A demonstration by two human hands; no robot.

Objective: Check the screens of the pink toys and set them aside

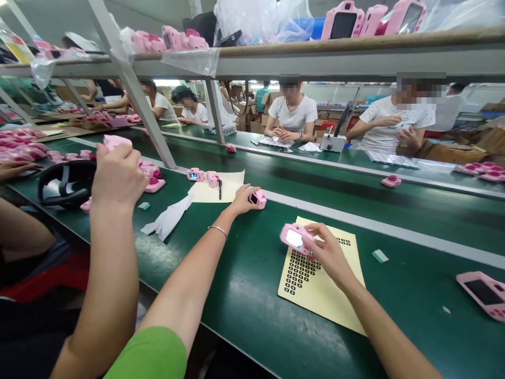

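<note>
My left hand (243, 200), with a bracelet and a green sleeve behind it, reaches far across the bench. Its fingers grip a small pink toy camera (261, 198) at the edge of the metal strip. Nearer to me, my right hand (328, 251) holds another pink toy camera (290, 235), its screen lit white and a small green bit at the screen's lower edge. Below that camera lies a yellow sheet (331, 302) with rows of small black square stickers, partly covered by my right hand and forearm.
At left a co-worker's raised hand (120, 176) holds a pink item. A cream paper (232, 181) carries two cameras and a black pen (220, 189). White crumpled paper (169, 218), a green-white block (380, 256) and a dark-screened camera (483, 292) lie around. A shelf (315, 62) runs overhead.
</note>
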